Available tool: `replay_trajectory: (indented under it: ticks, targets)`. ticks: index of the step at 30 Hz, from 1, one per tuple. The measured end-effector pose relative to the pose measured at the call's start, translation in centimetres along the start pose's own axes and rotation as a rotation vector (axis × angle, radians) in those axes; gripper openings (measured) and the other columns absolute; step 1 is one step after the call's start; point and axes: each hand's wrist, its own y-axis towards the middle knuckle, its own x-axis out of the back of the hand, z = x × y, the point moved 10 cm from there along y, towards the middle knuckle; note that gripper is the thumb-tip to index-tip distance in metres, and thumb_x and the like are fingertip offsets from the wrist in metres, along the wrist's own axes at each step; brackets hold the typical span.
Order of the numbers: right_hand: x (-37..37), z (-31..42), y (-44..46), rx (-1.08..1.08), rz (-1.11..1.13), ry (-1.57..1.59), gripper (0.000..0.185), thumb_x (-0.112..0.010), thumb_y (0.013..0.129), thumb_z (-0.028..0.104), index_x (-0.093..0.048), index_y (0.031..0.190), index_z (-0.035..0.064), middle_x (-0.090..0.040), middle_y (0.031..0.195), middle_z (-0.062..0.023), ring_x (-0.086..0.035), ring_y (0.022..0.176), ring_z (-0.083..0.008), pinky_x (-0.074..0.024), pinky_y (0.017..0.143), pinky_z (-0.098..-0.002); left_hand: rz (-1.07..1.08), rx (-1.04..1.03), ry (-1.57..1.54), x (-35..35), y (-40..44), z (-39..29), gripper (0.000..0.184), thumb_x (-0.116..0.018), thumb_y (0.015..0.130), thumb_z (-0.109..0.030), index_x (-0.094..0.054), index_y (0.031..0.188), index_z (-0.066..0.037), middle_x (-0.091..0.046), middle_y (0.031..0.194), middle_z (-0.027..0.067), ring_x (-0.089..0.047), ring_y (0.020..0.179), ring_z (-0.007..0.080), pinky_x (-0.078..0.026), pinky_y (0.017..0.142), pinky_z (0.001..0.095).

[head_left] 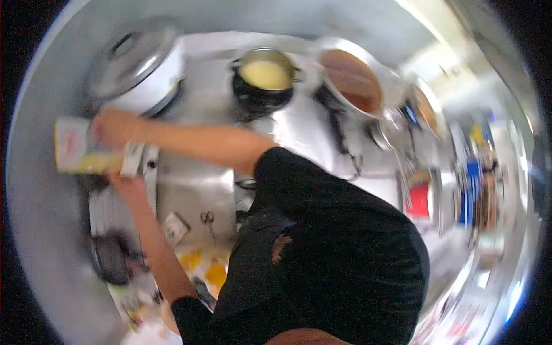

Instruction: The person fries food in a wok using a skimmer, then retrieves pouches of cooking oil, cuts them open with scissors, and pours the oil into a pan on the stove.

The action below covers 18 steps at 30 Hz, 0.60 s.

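Observation:
A yellow and white carton (75,164) with red print is at the far left, blurred by motion. My right hand (114,127) is closed at its upper side, with the fingertips smeared. Lower down, my left hand (123,179) grips the carton's bottom edge. A small white block-like piece (133,159) with a dark mark sits just above my left fingers; whether it belongs to the carton I cannot tell. Just past my right hand stands a large lidded white pot (146,86).
A black pot (261,98) with pale yellow contents and a wide pan (352,80) of brown sauce stand along the steel counter (192,164). Scissors (207,218) lie near my body. A ladle (397,152), a red container (418,201) and a dark pan (109,260) are around.

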Motion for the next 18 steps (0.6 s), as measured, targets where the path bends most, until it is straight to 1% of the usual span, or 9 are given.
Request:
replay_trajectory:
  ticks: [2, 4, 5, 7, 8, 10, 12, 14, 18]
  targets:
    - [0.1, -1.9, -1.0, -0.093, -0.005, 0.020, 0.031, -0.062, 0.083, 0.034, -0.070, 0.086, 0.0044, -0.070, 0.079, -0.0154, -0.067, 0.071, -0.0326, -0.0536, 0.067, -0.0436, -0.136, -0.100, -0.016, -1.2, 0.0, 1.0, 0.070, -0.071, 0.084, -0.015, -0.034, 0.141, 0.004, -0.046, 0.139, 0.0216, -0.045, 0.129, 0.0328, -0.028, 0.115, 0.0411]
    - [5.8, 1.6, -5.3, -0.232, -0.103, 0.217, 0.044, -0.061, 0.086, 0.042, -0.066, 0.103, 0.0012, -0.070, 0.089, -0.0188, -0.068, 0.079, -0.0313, -0.0533, 0.071, -0.0426, -0.094, -0.131, -0.425, -4.0, 1.4, 4.6, 0.066, -0.069, 0.087, -0.020, -0.037, 0.140, 0.003, -0.044, 0.141, 0.0225, -0.043, 0.131, 0.0361, -0.031, 0.112, 0.0433]
    - [7.8, 3.0, -8.3, -0.349, -0.117, 0.358, 0.049, -0.063, 0.087, 0.042, -0.064, 0.112, 0.0002, -0.070, 0.092, -0.0194, -0.068, 0.083, -0.0318, -0.0534, 0.074, -0.0429, -0.217, -0.368, -0.055, -2.2, 0.1, -2.2, 0.064, -0.065, 0.090, -0.022, -0.035, 0.141, 0.002, -0.043, 0.142, 0.0223, -0.044, 0.131, 0.0355, -0.034, 0.111, 0.0455]
    - [8.5, 3.5, -12.7, -0.439, -0.268, 0.726, 0.066, -0.072, 0.080, 0.039, -0.052, 0.127, -0.0027, -0.070, 0.097, -0.0193, -0.066, 0.089, -0.0345, -0.0520, 0.080, -0.0430, -0.040, -0.012, -0.690, -4.5, 1.5, 3.7, 0.063, -0.064, 0.090, -0.024, -0.036, 0.140, 0.002, -0.044, 0.141, 0.0216, -0.045, 0.130, 0.0350, -0.035, 0.110, 0.0453]
    - [6.9, 2.7, -13.6, -0.447, -0.271, 0.529, 0.075, -0.076, 0.076, 0.037, -0.046, 0.132, -0.0028, -0.068, 0.103, -0.0200, -0.065, 0.095, -0.0350, -0.0511, 0.082, -0.0422, -0.001, 0.281, -1.104, -6.5, 1.5, 6.5, 0.063, -0.064, 0.090, -0.025, -0.036, 0.140, 0.002, -0.045, 0.140, 0.0213, -0.045, 0.129, 0.0348, -0.035, 0.110, 0.0453]
    - [0.9, 0.3, -14.5, -0.339, -0.291, 0.318, 0.088, -0.081, 0.070, 0.035, -0.038, 0.136, -0.0034, -0.061, 0.115, -0.0230, -0.061, 0.105, -0.0361, -0.0495, 0.087, -0.0410, 0.046, 0.486, -1.365, -8.3, 1.0, 8.6, 0.062, -0.063, 0.090, -0.027, -0.037, 0.140, 0.001, -0.045, 0.139, 0.0207, -0.046, 0.128, 0.0344, -0.036, 0.109, 0.0451]
    - [-2.3, 0.6, -14.3, -0.284, -0.438, 0.328, 0.088, -0.082, 0.069, 0.031, -0.037, 0.136, -0.0032, -0.055, 0.120, -0.0255, -0.057, 0.110, -0.0374, -0.0481, 0.090, -0.0413, 0.078, 0.595, -1.457, -8.9, 0.7, 9.9, 0.061, -0.062, 0.090, -0.029, -0.038, 0.139, 0.000, -0.046, 0.138, 0.0200, -0.047, 0.127, 0.0339, -0.037, 0.108, 0.0450]
    - [-2.3, 1.0, -14.9, -0.395, -0.680, 0.368, 0.085, -0.080, 0.069, 0.026, -0.036, 0.136, -0.0019, -0.051, 0.121, -0.0261, -0.055, 0.112, -0.0391, -0.0468, 0.092, -0.0430, 0.110, 0.638, -1.483, -9.4, 0.8, 10.2, 0.061, -0.061, 0.091, -0.030, -0.039, 0.138, 0.000, -0.047, 0.137, 0.0194, -0.048, 0.126, 0.0335, -0.037, 0.107, 0.0448]
    - [-0.3, 3.9, -13.1, -0.542, -0.612, 0.148, 0.083, -0.078, 0.067, 0.015, -0.035, 0.135, -0.0015, -0.050, 0.117, -0.0227, -0.054, 0.110, -0.0399, -0.0439, 0.095, -0.0461, 0.136, 0.677, -1.509, -9.4, 0.6, 11.4, 0.060, -0.059, 0.091, -0.034, -0.040, 0.137, -0.001, -0.049, 0.135, 0.0181, -0.049, 0.123, 0.0326, -0.039, 0.105, 0.0445]
